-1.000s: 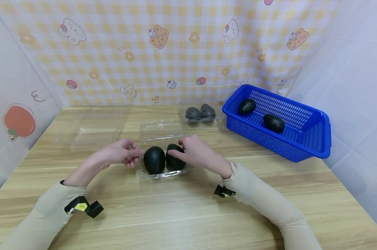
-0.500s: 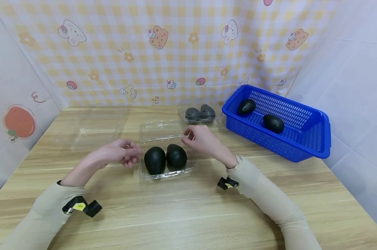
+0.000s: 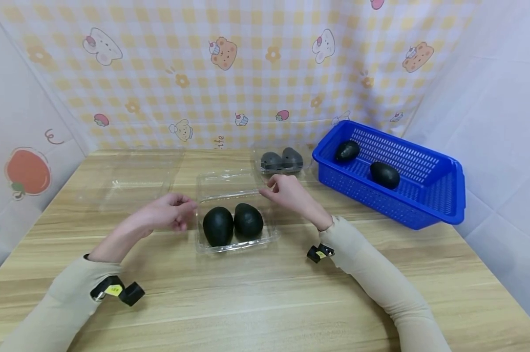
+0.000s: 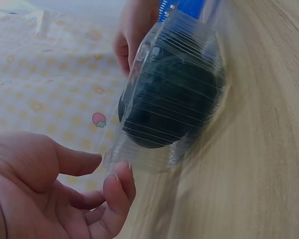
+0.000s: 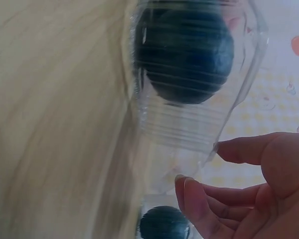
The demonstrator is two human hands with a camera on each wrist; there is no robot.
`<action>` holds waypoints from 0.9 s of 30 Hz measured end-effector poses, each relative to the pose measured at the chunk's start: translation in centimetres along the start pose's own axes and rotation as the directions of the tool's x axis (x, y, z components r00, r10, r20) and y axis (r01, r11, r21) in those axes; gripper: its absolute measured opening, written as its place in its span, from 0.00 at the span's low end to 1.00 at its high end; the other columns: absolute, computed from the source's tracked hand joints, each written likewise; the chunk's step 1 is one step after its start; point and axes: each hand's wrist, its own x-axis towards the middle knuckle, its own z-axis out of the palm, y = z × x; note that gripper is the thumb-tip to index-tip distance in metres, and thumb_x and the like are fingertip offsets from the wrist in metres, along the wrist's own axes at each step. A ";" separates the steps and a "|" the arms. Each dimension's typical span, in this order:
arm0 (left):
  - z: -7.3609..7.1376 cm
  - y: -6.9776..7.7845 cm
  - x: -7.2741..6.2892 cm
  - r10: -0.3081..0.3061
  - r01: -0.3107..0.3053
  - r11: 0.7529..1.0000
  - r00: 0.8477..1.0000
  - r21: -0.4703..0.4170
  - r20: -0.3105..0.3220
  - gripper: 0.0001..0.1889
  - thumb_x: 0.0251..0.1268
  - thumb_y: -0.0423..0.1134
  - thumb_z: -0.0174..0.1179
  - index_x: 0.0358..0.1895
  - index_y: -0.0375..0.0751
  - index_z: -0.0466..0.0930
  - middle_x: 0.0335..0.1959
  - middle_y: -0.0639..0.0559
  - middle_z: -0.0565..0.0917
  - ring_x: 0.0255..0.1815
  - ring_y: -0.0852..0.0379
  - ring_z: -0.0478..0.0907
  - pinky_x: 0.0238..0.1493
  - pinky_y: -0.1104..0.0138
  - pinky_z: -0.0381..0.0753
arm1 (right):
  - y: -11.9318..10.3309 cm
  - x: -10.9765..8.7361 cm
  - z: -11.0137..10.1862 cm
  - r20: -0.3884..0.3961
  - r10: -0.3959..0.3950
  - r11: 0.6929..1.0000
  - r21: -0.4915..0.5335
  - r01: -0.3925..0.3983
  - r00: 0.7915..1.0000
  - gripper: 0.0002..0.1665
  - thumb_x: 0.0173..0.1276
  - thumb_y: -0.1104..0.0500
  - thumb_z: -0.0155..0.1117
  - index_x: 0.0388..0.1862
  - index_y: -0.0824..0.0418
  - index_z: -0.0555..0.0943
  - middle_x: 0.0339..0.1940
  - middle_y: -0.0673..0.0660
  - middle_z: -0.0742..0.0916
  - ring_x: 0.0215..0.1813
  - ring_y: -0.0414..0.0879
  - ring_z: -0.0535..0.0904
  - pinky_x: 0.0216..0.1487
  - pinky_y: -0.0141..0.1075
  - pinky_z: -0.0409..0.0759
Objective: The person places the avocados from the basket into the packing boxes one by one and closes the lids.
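Two dark green avocados [image 3: 218,226] [image 3: 248,221] sit side by side in a clear plastic clamshell box [image 3: 234,247], whose lid [image 3: 227,185] is folded back behind it. My left hand [image 3: 167,213] is at the box's left rear corner; in the left wrist view its thumb and fingertips are right at the plastic edge, slightly apart. At the right rear corner, by the hinge, is my right hand [image 3: 288,194]. Its thumb [image 5: 239,149] meets the plastic edge in the right wrist view, while the fingertips stand away from the thumb.
Behind the right hand stands another clear box [image 3: 257,166] holding two avocados. A blue plastic basket [image 3: 361,188] at the right holds two more avocados [image 3: 347,150] [image 3: 385,175]. At the back left lie clear plastic boxes [image 3: 133,188]. A checked curtain [image 3: 269,73] hangs behind the wooden table [image 3: 256,303].
My right hand has let go of the right avocado in the box and moved back to the hinge corner. The left hand has shifted slightly back along the left edge.
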 end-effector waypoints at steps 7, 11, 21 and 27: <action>0.6 -0.5 0.8 0.038 -0.039 0.999 0.998 -0.023 -0.050 0.26 0.83 0.41 0.45 0.67 0.17 0.60 0.47 0.38 0.74 0.32 0.57 0.78 0.33 0.69 0.81 | 1.1 0.6 0.5 0.087 0.018 0.998 0.063 -0.024 0.996 0.21 0.77 0.47 0.60 0.45 0.63 0.86 0.29 0.56 0.88 0.25 0.43 0.81 0.31 0.35 0.78; 0.8 -0.7 0.9 0.049 -0.051 0.998 0.997 -0.028 -0.067 0.25 0.83 0.41 0.45 0.66 0.18 0.61 0.42 0.41 0.73 0.31 0.57 0.76 0.30 0.70 0.79 | 1.4 0.8 0.7 0.110 0.008 0.993 0.114 -0.021 0.994 0.19 0.77 0.47 0.59 0.45 0.63 0.85 0.27 0.56 0.87 0.23 0.45 0.82 0.27 0.33 0.77; 0.6 -0.6 0.9 0.028 -0.035 0.997 0.994 -0.067 -0.101 0.22 0.82 0.38 0.49 0.64 0.20 0.61 0.42 0.42 0.75 0.29 0.59 0.75 0.30 0.69 0.80 | 1.3 0.9 0.7 0.102 -0.033 0.976 0.216 0.010 0.994 0.15 0.77 0.54 0.60 0.47 0.65 0.84 0.27 0.53 0.87 0.24 0.48 0.83 0.27 0.33 0.81; 0.3 -0.2 0.5 0.020 -0.027 0.997 0.995 -0.072 -0.097 0.19 0.79 0.35 0.52 0.60 0.21 0.62 0.38 0.44 0.77 0.28 0.59 0.77 0.31 0.69 0.81 | 1.1 1.0 1.1 0.083 -0.053 0.968 0.248 0.031 0.995 0.14 0.77 0.55 0.61 0.46 0.66 0.84 0.23 0.52 0.85 0.24 0.49 0.83 0.25 0.31 0.79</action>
